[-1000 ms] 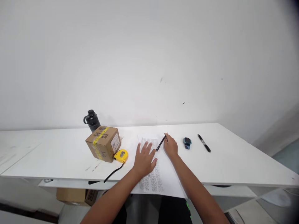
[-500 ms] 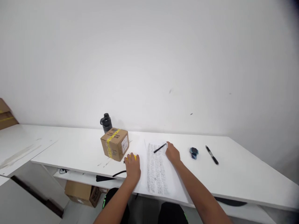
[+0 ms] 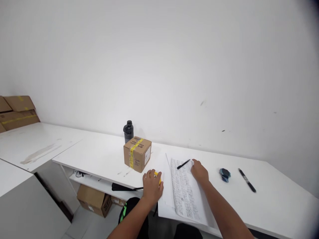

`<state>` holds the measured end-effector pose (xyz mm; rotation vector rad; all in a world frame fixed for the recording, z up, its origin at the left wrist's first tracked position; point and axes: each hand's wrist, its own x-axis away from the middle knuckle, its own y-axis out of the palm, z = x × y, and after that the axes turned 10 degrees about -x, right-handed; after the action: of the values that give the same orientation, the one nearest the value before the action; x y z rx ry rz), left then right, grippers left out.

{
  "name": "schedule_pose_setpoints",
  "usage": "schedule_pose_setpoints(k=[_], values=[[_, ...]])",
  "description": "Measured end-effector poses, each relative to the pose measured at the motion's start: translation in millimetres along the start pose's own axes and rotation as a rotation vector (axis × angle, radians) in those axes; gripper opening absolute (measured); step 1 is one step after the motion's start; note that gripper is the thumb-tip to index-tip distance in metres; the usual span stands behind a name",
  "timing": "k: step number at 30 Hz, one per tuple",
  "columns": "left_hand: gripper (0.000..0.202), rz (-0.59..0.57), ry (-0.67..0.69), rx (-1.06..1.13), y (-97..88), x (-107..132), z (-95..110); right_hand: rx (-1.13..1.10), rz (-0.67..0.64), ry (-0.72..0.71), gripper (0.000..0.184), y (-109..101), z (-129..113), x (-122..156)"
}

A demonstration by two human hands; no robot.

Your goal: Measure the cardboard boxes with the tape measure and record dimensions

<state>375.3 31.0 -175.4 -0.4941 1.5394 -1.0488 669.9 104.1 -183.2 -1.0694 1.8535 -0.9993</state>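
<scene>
My left hand is closed over a small yellow object at the table's front edge. The fingers cover most of it, so its kind is hidden. My right hand pinches the top right corner of a handwritten sheet of paper. That sheet is slightly curled, with more white paper showing beneath and to its left. A black pen lies slantwise across the top of the writing, its tip close to my right fingers.
A taped cardboard box stands left of the paper, before a dark bottle. On the right lie a watch-like blue-black object and a black marker. Below the tabletop, a shelf holds a long black item; a carton sits lower.
The view has turned left, so everything appears farther right and more boxes show at far left. Both hands keep their places; the left fingers have shifted on the yellow object.
</scene>
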Motion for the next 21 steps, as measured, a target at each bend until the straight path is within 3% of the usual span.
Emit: schedule_pose_setpoints(k=[5, 15, 18, 21], values=[[0.04, 0.075, 0.074, 0.051, 3.2, 3, -3, -0.015, 0.012, 0.022, 0.046, -5, 0, 2], [0.04, 0.098, 0.087, 0.052, 8.1, 2, -1, -0.023, -0.05, 0.041, 0.044, -19, -3, 8], [0.04, 0.109, 0.083, 0.058, 8.9, 1, -1, -0.028, -0.102, 0.02, 0.036, -38, -23, -2], [0.039, 0.107, 0.092, 0.068, 8.5, 2, -1, -0.083, -0.052, -0.082, 0.034, -78, -62, -5]])
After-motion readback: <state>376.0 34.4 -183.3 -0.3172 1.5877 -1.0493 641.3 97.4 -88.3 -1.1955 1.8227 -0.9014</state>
